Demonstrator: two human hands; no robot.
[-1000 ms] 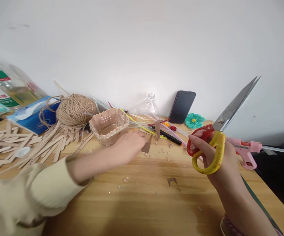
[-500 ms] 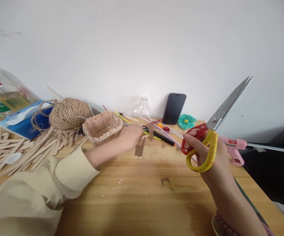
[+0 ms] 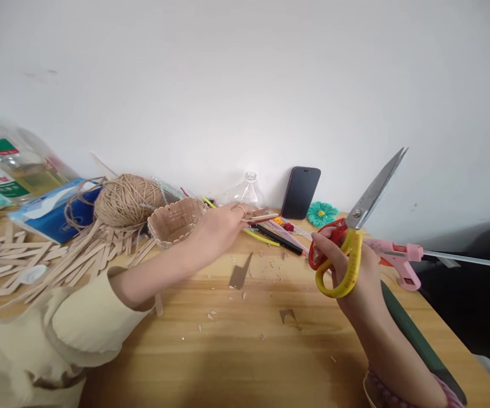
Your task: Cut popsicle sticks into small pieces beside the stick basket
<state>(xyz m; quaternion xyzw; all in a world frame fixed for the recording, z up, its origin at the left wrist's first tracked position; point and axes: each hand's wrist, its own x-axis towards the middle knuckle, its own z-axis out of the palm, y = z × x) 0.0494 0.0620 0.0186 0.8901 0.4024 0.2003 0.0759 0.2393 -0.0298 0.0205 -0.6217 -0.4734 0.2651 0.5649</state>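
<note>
My left hand (image 3: 223, 224) reaches over the back of the table, its fingers closed on a thin brown strip (image 3: 265, 217) with a pale edge. Beneath that forearm, partly hidden, sits a small basket of craft sticks (image 3: 172, 222) with a beaded, scalloped rim. On the right, my right hand (image 3: 355, 269) grips a pair of scissors (image 3: 370, 195) by red and yellow handles. Their blades point up and away, nearly closed, touching nothing. A dark brown cut scrap (image 3: 239, 275) lies in front of my left hand, and a smaller scrap (image 3: 288, 316) lies nearer me.
Twine ball (image 3: 128, 199), blue packet (image 3: 53, 212) and loose craft sticks (image 3: 79, 260) crowd the left. Along the wall stand a clear bottle top (image 3: 248, 190), a phone (image 3: 301, 192) and a teal flower (image 3: 322, 213). A black pen (image 3: 281, 239) and pink glue gun (image 3: 401, 260) lie rightward.
My left hand has lifted slightly and the brown strip in it has turned from upright to nearly level. The scissors in my right hand have shifted left and a little lower.
</note>
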